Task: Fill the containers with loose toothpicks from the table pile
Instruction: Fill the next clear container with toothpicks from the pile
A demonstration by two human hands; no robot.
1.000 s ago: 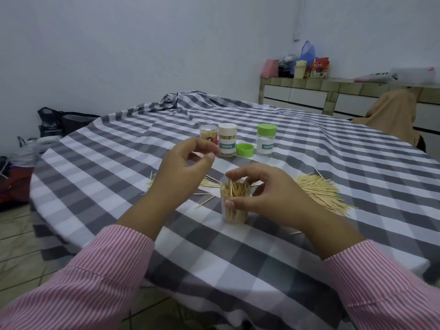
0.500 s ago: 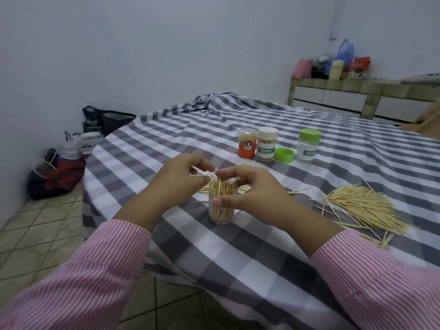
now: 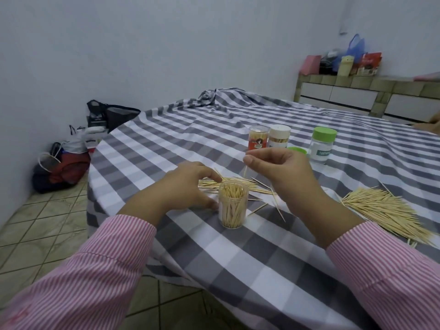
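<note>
From the head camera, one view to call: the clear container stands upright on the checked tablecloth, open-topped and packed nearly to the brim with toothpicks.

The left hand lies low just beside it, fingers spread and loose, gripping nothing; the thumb sits near the container's side, though whether it touches is hard to say. The index finger reaches toward the small scatter of toothpicks lying behind the container, most likely to rake up another one while also bracing the container against a tip.

Up above, the right hand has thumb and forefinger pinched together on a single toothpick, held near vertical, point down, over the far side of the container's mouth. That upright hold makes sense: with the container this crowded, a stick has to go in end-first.

The big pile waits at the right, well apart. Further back stand a red container, a white-lidded one, a green-lidded jar and a loose green lid, partly hidden by the right hand.
</note>
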